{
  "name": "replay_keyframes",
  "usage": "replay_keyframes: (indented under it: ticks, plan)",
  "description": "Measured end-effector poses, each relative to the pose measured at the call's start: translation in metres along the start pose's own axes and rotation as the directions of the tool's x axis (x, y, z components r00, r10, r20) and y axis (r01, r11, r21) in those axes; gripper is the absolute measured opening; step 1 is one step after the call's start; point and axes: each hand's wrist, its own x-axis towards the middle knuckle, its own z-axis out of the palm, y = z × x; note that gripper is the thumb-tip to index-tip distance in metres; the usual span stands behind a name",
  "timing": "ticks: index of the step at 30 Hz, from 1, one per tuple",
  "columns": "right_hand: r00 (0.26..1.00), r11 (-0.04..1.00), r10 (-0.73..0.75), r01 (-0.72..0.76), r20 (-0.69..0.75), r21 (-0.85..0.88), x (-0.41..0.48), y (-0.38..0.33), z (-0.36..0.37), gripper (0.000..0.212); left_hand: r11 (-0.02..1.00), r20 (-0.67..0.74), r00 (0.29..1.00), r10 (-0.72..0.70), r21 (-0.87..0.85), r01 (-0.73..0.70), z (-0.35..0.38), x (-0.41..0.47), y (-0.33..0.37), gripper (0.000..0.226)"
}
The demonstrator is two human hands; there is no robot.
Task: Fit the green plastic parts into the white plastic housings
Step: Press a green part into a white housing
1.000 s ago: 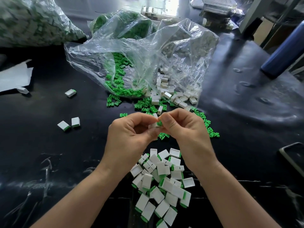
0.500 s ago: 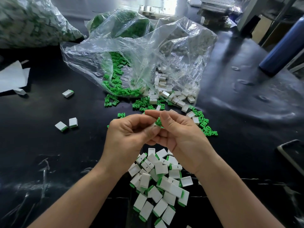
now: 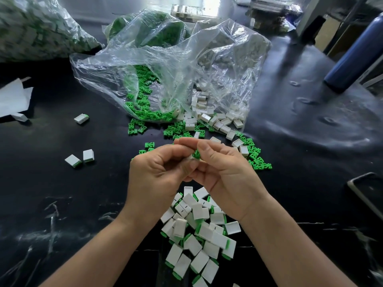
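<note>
My two hands meet above the middle of the black table. My left hand pinches a white housing, mostly hidden by its fingers. My right hand pinches a green part against the housing's end. Loose green parts spill from a clear plastic bag behind my hands, with loose white housings beside them. More green parts lie right of my right hand. A pile of assembled white housings with green ends lies below my wrists.
Three assembled pieces lie apart on the left, one farther back and two closer. White paper is at the far left. A blue cylinder leans at the right. A dark tray edge is at the right.
Both hands stayed together over the pile; the fingers shifted a little, and the green part now shows between my right thumb and the housing in my left hand.
</note>
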Motion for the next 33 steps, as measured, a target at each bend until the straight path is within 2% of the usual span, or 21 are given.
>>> replay_keyframes:
  ticks: [3, 6, 9, 11, 15, 18, 22, 26, 33]
  plan:
    - [0.999, 0.999, 0.041, -0.042, 0.019, 0.03, 0.0, -0.004, -0.002, 0.029, 0.999, 0.044, 0.998, 0.051, -0.021, -0.05, -0.001, 0.001, 0.0, 0.017]
    - [0.985, 0.981, 0.161, -0.153, 0.062, -0.12, -0.003, -0.008, -0.003, 0.036, 0.999, 0.046, 0.998, 0.039, -0.025, -0.038, -0.005, 0.003, -0.001, 0.027]
    - [0.972, 0.947, 0.227, -0.204, 0.068, -0.249, -0.006, -0.012, -0.002, 0.044, 0.999, 0.064, 0.996, 0.054, 0.0, -0.055, -0.007, 0.005, -0.002, 0.017]
    - [0.966, 0.933, 0.249, -0.221, 0.067, -0.285, -0.008, -0.014, 0.0, 0.046, 0.998, 0.077, 0.995, 0.058, -0.042, -0.055, -0.006, 0.005, -0.001, 0.016]
    - [0.977, 0.939, 0.21, -0.195, 0.022, -0.285, -0.008, -0.011, 0.001, 0.042, 0.985, 0.141, 0.989, 0.051, -0.169, -0.027, -0.005, 0.005, 0.0, 0.013]
    - [0.983, 0.949, 0.181, -0.178, -0.013, -0.259, -0.006, -0.006, 0.003, 0.04, 0.979, 0.13, 0.991, 0.034, -0.205, -0.007, -0.005, 0.004, -0.002, 0.022]
    - [0.987, 0.946, 0.152, -0.16, -0.052, -0.282, -0.005, -0.001, 0.004, 0.041, 0.99, 0.124, 0.991, 0.057, -0.137, -0.039, -0.004, 0.004, -0.003, 0.012]
    - [0.989, 0.956, 0.141, -0.149, -0.049, -0.252, -0.005, 0.0, 0.006, 0.038, 0.989, 0.127, 0.991, 0.037, -0.147, -0.018, -0.005, 0.003, -0.006, 0.007]
    - [0.985, 0.964, 0.168, -0.173, -0.039, -0.203, -0.005, -0.002, 0.006, 0.038, 0.992, 0.16, 0.987, 0.013, -0.125, 0.007, -0.007, 0.006, -0.002, 0.016]
